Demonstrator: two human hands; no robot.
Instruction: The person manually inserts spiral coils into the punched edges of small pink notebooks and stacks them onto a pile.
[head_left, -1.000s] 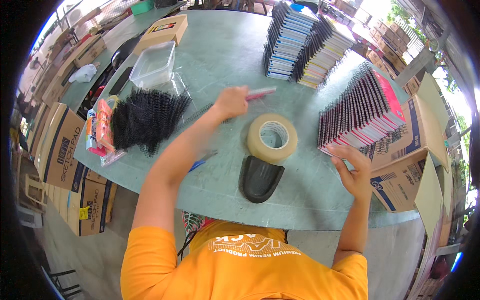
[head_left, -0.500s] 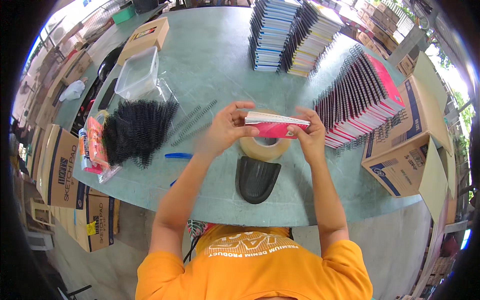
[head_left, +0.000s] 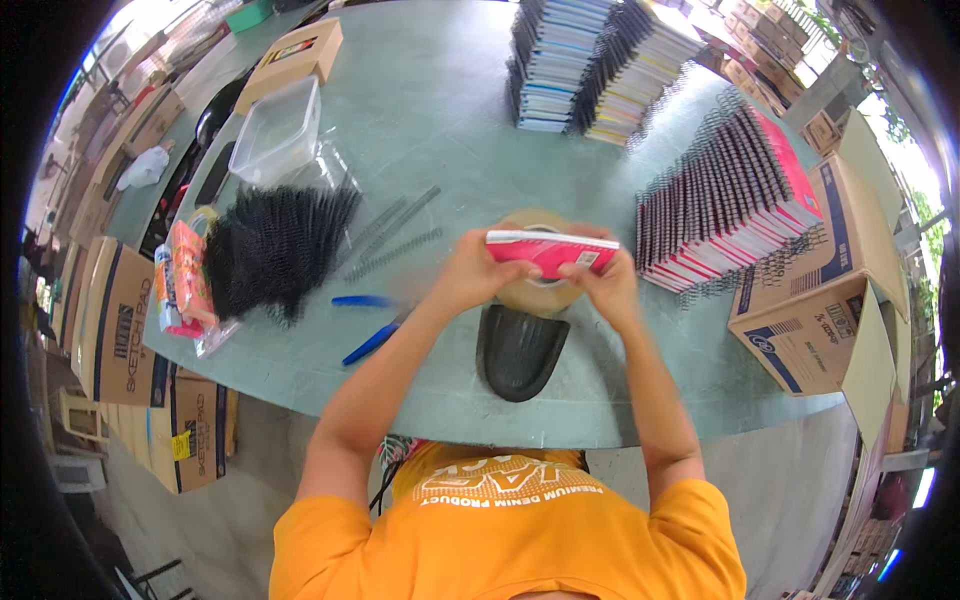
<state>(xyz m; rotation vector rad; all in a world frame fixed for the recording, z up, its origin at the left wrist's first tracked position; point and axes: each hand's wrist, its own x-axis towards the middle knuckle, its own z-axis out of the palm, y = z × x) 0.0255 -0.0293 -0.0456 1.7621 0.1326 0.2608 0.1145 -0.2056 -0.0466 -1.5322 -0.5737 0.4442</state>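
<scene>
A pink-covered notebook [head_left: 556,251] is gripped between both my hands, its white page edges facing up. My left hand [head_left: 472,272] closes on its left end with the thumb across the cover. On the opposite end, my right hand [head_left: 610,285] holds it the same way. Beneath the notebook lies a wide roll of tape [head_left: 535,298], partly hidden. A black ridged, rounded pad [head_left: 519,355] sits just nearer to me. Blue-handled pliers [head_left: 370,343] lie beside my left forearm, partly covered by it. Loose black spiral coils [head_left: 398,222] rest left of my hands.
A heap of black coils [head_left: 275,245] and a clear plastic tub [head_left: 277,130] are at left. Spiral-bound pink notebooks [head_left: 740,200] stand in a row at right, beside an open cardboard box [head_left: 800,325]. Tall notebook stacks [head_left: 565,65] rise at the back.
The notebook's fanned pages have come together, and it sits slightly lower. My left arm has shifted, showing more of the blue pliers. The whole view has moved a little.
</scene>
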